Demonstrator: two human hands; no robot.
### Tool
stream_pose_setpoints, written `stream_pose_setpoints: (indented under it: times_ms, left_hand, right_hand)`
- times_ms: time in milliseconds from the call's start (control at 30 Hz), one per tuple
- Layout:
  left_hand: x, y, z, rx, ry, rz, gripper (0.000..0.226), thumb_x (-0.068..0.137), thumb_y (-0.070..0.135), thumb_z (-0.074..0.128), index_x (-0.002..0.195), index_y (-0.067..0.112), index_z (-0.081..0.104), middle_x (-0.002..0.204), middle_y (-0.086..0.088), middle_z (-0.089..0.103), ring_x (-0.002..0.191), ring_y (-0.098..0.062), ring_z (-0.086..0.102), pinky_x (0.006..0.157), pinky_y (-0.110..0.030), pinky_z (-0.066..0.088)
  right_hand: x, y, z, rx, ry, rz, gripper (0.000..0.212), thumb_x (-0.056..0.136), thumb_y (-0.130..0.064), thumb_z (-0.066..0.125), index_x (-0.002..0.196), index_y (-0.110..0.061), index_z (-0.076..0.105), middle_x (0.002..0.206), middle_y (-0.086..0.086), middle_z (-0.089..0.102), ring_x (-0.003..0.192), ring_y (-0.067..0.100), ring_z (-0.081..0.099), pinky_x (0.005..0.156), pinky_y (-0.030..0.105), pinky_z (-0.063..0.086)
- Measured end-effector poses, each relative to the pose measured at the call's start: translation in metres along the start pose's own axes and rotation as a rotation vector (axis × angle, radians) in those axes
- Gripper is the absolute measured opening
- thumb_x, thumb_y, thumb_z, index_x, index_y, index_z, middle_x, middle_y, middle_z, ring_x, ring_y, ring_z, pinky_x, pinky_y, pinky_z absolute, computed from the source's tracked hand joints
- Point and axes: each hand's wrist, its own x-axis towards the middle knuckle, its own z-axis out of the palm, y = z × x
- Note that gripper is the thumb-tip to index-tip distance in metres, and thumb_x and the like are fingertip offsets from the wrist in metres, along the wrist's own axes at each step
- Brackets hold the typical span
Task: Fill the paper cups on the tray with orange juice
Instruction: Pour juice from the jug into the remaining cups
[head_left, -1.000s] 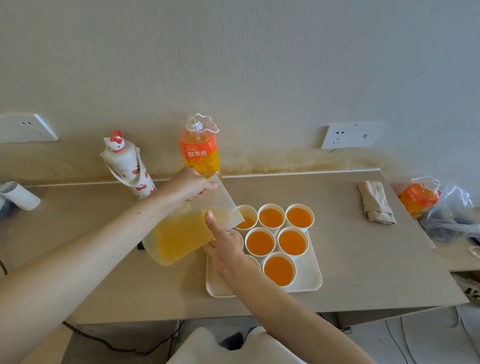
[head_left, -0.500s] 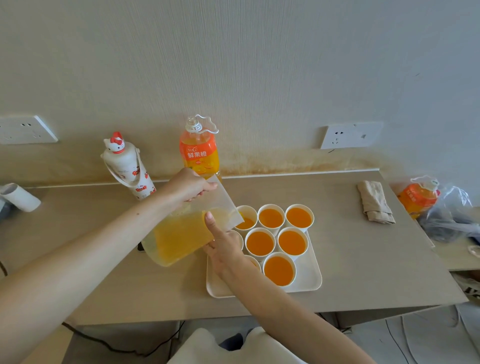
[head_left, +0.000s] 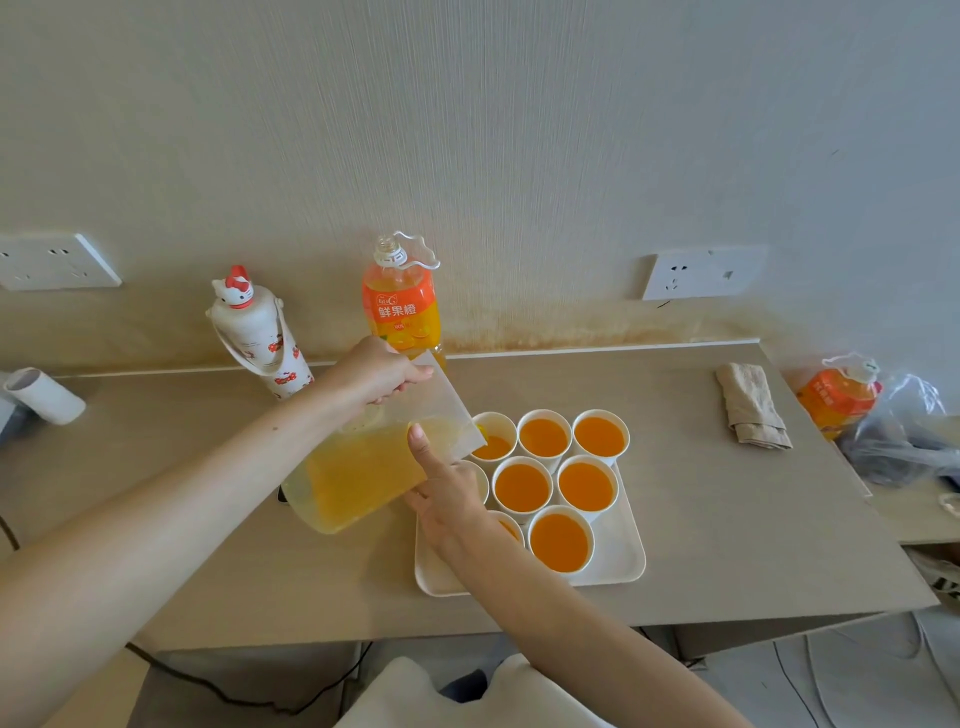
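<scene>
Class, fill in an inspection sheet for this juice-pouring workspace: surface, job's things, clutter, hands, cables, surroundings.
Surface: beige table, set against the wall.
Job's things: white tray holds paper cups. Five are plainly full. The back-left cup is partly filled and sits under the tilted pitcher. Two more are partly hidden.
Clutter: juice bottle, cat-topped flask, folded cloth, paper roll, and a bagged bottle off to the right.
Hands: left hand grips the pitcher from above. Right hand steadies its side with a straight forefinger.
Cables: dark cable under the table, and thin leads on the floor.
Surroundings: wall sockets, and a brownish stain along the wall's base.
</scene>
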Motion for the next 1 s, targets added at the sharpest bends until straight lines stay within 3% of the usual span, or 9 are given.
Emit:
stream_pose_setpoints:
  times_ms: [267, 400, 567, 1000]
  left_hand:
    - [0.0015, 0.0013, 0.0008, 0.023, 0.002, 0.002, 0.038, 0.088, 0.032, 0.068, 0.063, 0.013, 0.048, 0.055, 0.001, 0.043, 0.048, -0.013, 0.038, 0.050, -0.024, 0.032]
    - [0.0018, 0.0021, 0.0016, 0.029, 0.000, 0.003, 0.039, 0.087, 0.032, 0.068, 0.061, 0.013, 0.047, 0.054, 0.001, 0.043, 0.048, -0.013, 0.038, 0.050, -0.024, 0.031]
    - [0.0031, 0.0031, 0.0011, 0.036, 0.000, 0.003, 0.038, 0.087, 0.033, 0.068, 0.062, 0.013, 0.048, 0.055, 0.000, 0.044, 0.050, -0.013, 0.039, 0.051, -0.025, 0.032]
    - [0.0025, 0.0029, 0.0022, 0.033, -0.004, 0.006, 0.037, 0.087, 0.032, 0.068, 0.063, 0.013, 0.048, 0.055, 0.000, 0.043, 0.049, -0.013, 0.038, 0.051, -0.025, 0.031]
  right_hand:
    - [0.0046, 0.0033, -0.0013, -0.025, 0.016, -0.004, 0.055, 0.081, -0.028, 0.076, 0.126, -0.002, 0.057, 0.117, 0.016, 0.069, 0.103, 0.028, 0.069, 0.090, 0.042, 0.055]
    - [0.0047, 0.0023, -0.0022, -0.006, 0.015, -0.007, 0.053, 0.082, -0.027, 0.075, 0.125, -0.001, 0.057, 0.113, 0.015, 0.071, 0.095, 0.023, 0.070, 0.078, 0.033, 0.060]
    - [0.0029, -0.0005, -0.0018, -0.025, 0.011, 0.011, 0.042, 0.086, -0.026, 0.072, 0.119, -0.004, 0.058, 0.098, 0.007, 0.071, 0.082, 0.016, 0.069, 0.074, 0.030, 0.057]
    - [0.0027, -0.0010, -0.0010, -0.007, 0.029, 0.010, 0.048, 0.086, -0.024, 0.072, 0.125, -0.001, 0.057, 0.115, 0.014, 0.069, 0.085, 0.017, 0.069, 0.075, 0.030, 0.057]
